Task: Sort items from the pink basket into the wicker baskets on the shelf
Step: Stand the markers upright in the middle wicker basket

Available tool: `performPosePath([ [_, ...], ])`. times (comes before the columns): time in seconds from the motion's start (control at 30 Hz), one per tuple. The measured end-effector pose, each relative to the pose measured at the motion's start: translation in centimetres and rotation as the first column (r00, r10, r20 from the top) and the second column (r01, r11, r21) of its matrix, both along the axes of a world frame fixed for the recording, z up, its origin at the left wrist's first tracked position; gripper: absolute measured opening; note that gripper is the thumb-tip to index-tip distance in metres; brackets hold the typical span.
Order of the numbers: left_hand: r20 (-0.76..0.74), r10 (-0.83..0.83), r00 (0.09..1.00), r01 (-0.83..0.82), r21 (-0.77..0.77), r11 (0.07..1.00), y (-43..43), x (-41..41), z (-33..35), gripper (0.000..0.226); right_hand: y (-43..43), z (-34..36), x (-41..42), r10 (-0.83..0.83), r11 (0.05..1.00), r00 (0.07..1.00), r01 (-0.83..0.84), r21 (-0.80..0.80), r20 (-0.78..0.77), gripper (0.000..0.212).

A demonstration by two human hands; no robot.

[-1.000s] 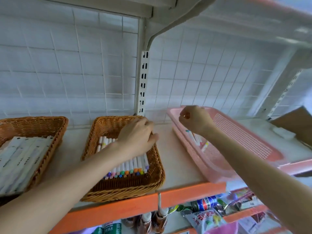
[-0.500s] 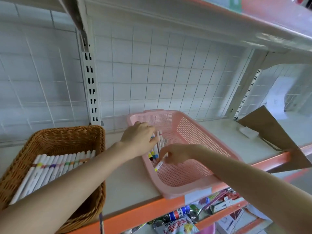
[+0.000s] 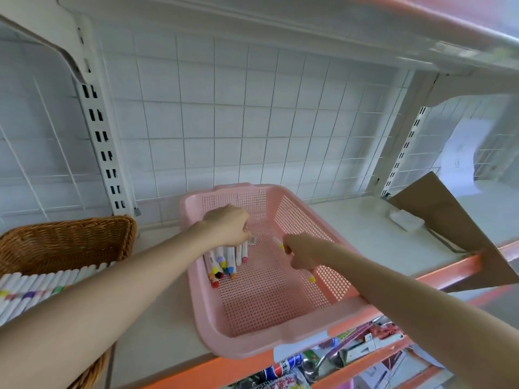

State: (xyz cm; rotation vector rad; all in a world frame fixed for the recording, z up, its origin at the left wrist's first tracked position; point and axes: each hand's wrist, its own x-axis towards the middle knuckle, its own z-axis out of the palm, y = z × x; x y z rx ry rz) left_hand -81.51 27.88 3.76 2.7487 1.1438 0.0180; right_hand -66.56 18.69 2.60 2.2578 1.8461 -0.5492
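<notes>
Markers [image 3: 224,262] lie bunched in the pink basket [image 3: 252,352]. They are light, stiff plastic barrels with smooth, probably slippery sides and coloured caps, so they should lift with little force but are likely to fan out or slide from a loose bunch. Taking them around the middle of the barrels, gathered tight, looks the safest hold. In the head view, the left hand [image 3: 227,226] reaches down over the far ends of that bunch, fingers curled around the upper barrels, with the caps sticking out below the grip toward the person. Just to the right of it, apart from the bunch, the right hand [image 3: 302,252] is closed in a fist around a single yellow-tipped marker [image 3: 311,278], whose two ends show on either side of the fingers. Well to the left of both grips stands a wicker basket [image 3: 64,240], already lined with a marker row [image 3: 36,284].
</notes>
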Motion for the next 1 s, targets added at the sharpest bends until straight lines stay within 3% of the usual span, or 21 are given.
performPosePath([
  [0.2, -0.225, 0.086, 0.971, -0.100, -0.052, 0.994, 0.9, 4.2, -1.2, 0.013, 0.3, 0.2, 1.1, -0.067, 0.963, 0.994, 0.088, 0.254, -0.090, 0.033],
  [0.43, -0.403, 0.225, 0.887, -0.292, -0.113, 0.950, 1.0, 6.5, -2.8, 0.056, 0.6, 0.1, 1.7, -0.113, 0.941, 0.979, 0.160, 0.297, -0.171, 0.035],
  [0.57, -0.327, 0.168, 0.930, -0.276, -0.320, 0.906, 0.7, 6.6, -1.9, 0.067, 0.8, 0.3, 1.6, -0.169, 0.914, 0.952, 0.248, 0.321, -0.255, 0.036],
  [0.7, -0.115, 0.314, 0.942, -0.330, -0.463, 0.822, 0.4, 5.0, -0.8, 0.014, 1.1, 1.4, 1.2, -0.247, 0.867, 0.896, 0.374, 0.330, -0.369, 0.035],
  [0.8, 0.027, 0.310, 0.950, -0.241, -0.566, 0.788, 0.0, 2.3, 0.8, 0.017, 1.1, 2.6, 0.5, -0.246, 0.848, 0.863, 0.412, 0.333, -0.441, 0.018],
  [1.0, 0.243, 0.350, 0.905, -0.174, -0.540, 0.824, -2.1, -6.0, 4.5, 0.017, 0.9, 5.2, -4.7, -0.205, 0.824, 0.752, 0.478, 0.305, -0.626, 0.012],
])
